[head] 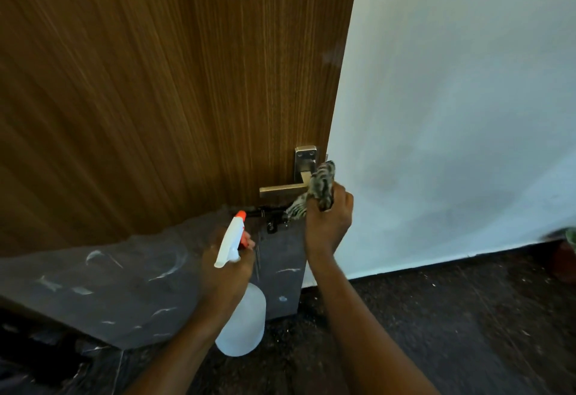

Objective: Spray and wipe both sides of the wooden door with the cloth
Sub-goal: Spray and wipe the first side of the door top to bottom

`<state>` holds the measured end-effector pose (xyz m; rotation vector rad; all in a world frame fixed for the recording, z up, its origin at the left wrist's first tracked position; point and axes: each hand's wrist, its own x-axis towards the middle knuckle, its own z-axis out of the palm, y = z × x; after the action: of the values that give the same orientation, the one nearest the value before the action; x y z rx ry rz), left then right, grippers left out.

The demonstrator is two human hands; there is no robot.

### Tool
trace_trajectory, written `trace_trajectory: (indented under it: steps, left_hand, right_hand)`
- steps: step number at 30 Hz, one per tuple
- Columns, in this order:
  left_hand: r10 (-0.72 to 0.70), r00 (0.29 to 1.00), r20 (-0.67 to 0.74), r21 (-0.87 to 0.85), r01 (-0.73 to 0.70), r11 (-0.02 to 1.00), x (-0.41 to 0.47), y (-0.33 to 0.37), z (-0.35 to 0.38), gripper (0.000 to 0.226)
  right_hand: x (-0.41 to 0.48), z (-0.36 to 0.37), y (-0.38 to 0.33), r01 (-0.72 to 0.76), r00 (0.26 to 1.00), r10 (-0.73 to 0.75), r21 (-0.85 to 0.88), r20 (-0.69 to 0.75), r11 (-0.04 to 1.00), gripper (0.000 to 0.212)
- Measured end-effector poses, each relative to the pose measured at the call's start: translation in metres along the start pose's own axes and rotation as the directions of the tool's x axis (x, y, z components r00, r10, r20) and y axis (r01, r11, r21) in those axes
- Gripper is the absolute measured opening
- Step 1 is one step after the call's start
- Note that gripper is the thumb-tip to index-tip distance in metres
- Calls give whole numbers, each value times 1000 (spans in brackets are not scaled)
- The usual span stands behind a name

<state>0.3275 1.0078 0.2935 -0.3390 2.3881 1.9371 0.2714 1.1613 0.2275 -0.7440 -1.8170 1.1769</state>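
The brown wooden door point(156, 98) with fine vertical grain fills the upper left of the view, and its free edge runs down against the pale white wall point(452, 114) on the right. Near that edge sits a brushed metal lever handle point(280, 190) on a rectangular back plate, with the lever pointing left.

The right hand point(327, 223) is raised beside the handle, its fingers curled tight round a bunched cloth with a dark and light mottled pattern point(322, 182). The top of the cloth sticks up above the fist and overlaps the right end of the lever, and a loose tail hangs out to the left below it. Whether the cloth actually touches the metal is unclear.

Lower and to the left, the left hand point(227, 267) grips the neck of a translucent white plastic spray bottle point(243, 323). The bottle's white trigger head and orange nozzle point(240, 215) point up towards the door, and its rounded body hangs below the fist. The fingers wrap the trigger area, but whether the trigger is squeezed cannot be told.

Below the handle, a small black latch fitting point(272, 223) shows against a dark grey marbled panel streaked with white point(109, 285), which spreads across the lower left. A dark speckled floor point(436, 316) meets the wall at a black skirting line.
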Motion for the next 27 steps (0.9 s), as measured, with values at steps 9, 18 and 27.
trace_trajectory:
  steps: [9, 18, 27]
  left_hand:
    - [19, 998, -61, 130, -11, 992, 10, -7, -14, 53]
    - [-8, 1000, -22, 28, 9, 1000, 5, -5, -20, 46]
    - [-3, 1000, -29, 50, 4, 999, 5, 1, -21, 47]
  right_hand:
    - [-60, 40, -20, 191, 915, -180, 4, 360, 981, 48]
    - [37, -26, -23, 440, 885, -340, -330, 319, 835, 40]
    - [-8, 13, -44, 687, 726, -429, -545, 538, 481, 53]
